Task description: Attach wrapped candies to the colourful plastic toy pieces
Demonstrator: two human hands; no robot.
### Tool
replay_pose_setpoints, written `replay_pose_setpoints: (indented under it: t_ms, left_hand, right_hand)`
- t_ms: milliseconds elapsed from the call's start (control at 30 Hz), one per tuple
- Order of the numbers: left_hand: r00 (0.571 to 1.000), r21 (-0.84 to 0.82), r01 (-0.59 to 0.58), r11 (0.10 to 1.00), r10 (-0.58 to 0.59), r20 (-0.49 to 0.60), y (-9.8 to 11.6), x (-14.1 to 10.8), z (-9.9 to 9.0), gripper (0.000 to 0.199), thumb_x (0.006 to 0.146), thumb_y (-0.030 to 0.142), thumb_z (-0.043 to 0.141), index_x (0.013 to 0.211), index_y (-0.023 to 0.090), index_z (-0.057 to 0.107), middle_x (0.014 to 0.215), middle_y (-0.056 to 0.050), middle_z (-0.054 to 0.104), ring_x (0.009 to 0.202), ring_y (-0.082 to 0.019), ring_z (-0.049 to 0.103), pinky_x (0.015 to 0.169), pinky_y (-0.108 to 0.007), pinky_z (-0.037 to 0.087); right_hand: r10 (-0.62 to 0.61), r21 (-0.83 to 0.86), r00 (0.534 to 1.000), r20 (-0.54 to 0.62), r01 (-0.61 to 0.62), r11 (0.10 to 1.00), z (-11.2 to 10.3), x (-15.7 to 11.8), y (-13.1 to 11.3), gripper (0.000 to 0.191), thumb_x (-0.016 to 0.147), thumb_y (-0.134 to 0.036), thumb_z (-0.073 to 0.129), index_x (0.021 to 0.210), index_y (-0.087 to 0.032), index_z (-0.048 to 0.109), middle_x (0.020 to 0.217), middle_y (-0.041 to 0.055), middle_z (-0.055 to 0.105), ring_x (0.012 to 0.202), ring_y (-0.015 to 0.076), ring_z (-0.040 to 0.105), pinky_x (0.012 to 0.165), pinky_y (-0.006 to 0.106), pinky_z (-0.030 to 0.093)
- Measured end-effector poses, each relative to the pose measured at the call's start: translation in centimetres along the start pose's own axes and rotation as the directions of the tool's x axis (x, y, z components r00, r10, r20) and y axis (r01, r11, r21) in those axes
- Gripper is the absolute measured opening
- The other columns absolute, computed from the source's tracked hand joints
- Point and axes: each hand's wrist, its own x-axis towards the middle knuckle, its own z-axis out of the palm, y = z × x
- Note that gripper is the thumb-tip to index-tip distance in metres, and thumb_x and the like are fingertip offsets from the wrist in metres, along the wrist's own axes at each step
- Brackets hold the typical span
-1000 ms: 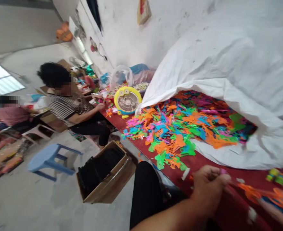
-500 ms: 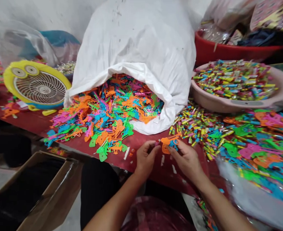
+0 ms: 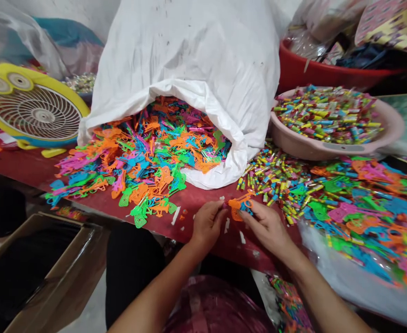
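My left hand (image 3: 208, 222) is closed in a pinch near the table's front edge. A small reddish-pink piece (image 3: 225, 203), mostly hidden by the fingers, shows at its tips. Just to the right, my right hand (image 3: 267, 224) grips an orange plastic toy gun (image 3: 238, 203) with a mesh part, and a blue piece (image 3: 246, 212) shows beneath it. The orange toy's left end is close to my left fingertips; whether they touch I cannot tell. Similar toy guns (image 3: 144, 171) in orange, green, blue and pink spill from a white sack (image 3: 189, 51) behind my hands.
A pink basin (image 3: 328, 150) of small colourful tubes stands at right, with loose tubes (image 3: 276, 178) before it. Assembled-looking toys (image 3: 366, 212) lie further right on clear plastic. A yellow fan (image 3: 44, 113) stands left. A cardboard box (image 3: 64, 277) sits below the red table (image 3: 95, 203).
The view has shifted, so the fan, sack and basin appear further left. Both hands stay close together, with the orange toy gun still in my right hand.
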Motion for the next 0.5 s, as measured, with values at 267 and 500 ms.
replay_pose_setpoints:
  t_ms: [267,500]
  left_hand:
    - [0.982,0.290,-0.185,0.939,0.164,0.093,0.5,-0.4,0.2,0.025,0.100,0.026,0.040,0.106,0.017,0.063,0.084,-0.007,0.067,0.078,-0.019,0.060,0.071,-0.028,0.048]
    - [0.970,0.349,-0.207,0.914,0.146,0.194,0.5,-0.2,0.8,0.027,0.100,0.028,0.043,0.112,0.018,0.064,0.091,-0.008,0.069,0.084,-0.020,0.063,0.077,-0.030,0.050]
  right_hand:
    - [0.091,0.098,0.996,0.005,-0.091,0.991,-0.7,0.3,-0.6,0.022,0.100,-0.036,0.053,0.099,-0.018,0.066,0.086,0.0030,0.064,0.078,0.0195,0.059,0.061,0.023,0.045]
    - [0.272,0.270,0.962,0.022,-0.268,0.925,-0.4,-1.2,1.4,0.032,0.096,-0.047,0.058,0.103,-0.017,0.065,0.080,0.0017,0.061,0.057,0.0136,0.050,0.049,0.020,0.038]
